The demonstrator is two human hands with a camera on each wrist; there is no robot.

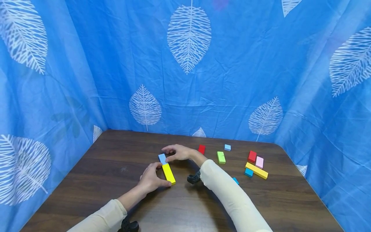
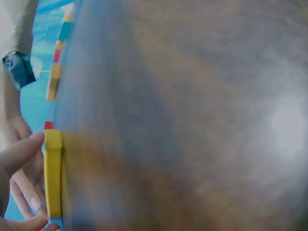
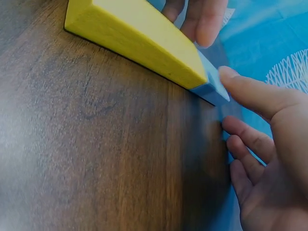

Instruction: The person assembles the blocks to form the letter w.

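Left grip [image 1: 152, 178] curled round the near end of a long yellow block [image 1: 168, 173] on the tabletop [image 1: 116, 167], thumb at one side and fingers at the other; right grip [image 1: 177, 152] with relaxed fingers reaching to a small light-blue block [image 1: 162, 158] butted against the yellow block's far end. Further right, apart from both: red block [image 1: 201, 149], green block [image 1: 221, 157], small blue cube [image 1: 227, 147], and a cluster of red, pink, yellow and teal pieces [image 1: 256, 164]. From the left wrist, much blurred: yellow block [image 2: 53, 173] seen edge-on, a fingertip [image 2: 29, 147] touching its end. From the right wrist: yellow block [image 3: 139, 41] end to end with the light-blue block [image 3: 211, 89], index fingertip [image 3: 231, 79] touching the blue corner, other fingers loose below. To do this well, probably: keep the yellow block pinned steady, nudge the blue one gently until edges sit flush, avoid pushing the pair askew.
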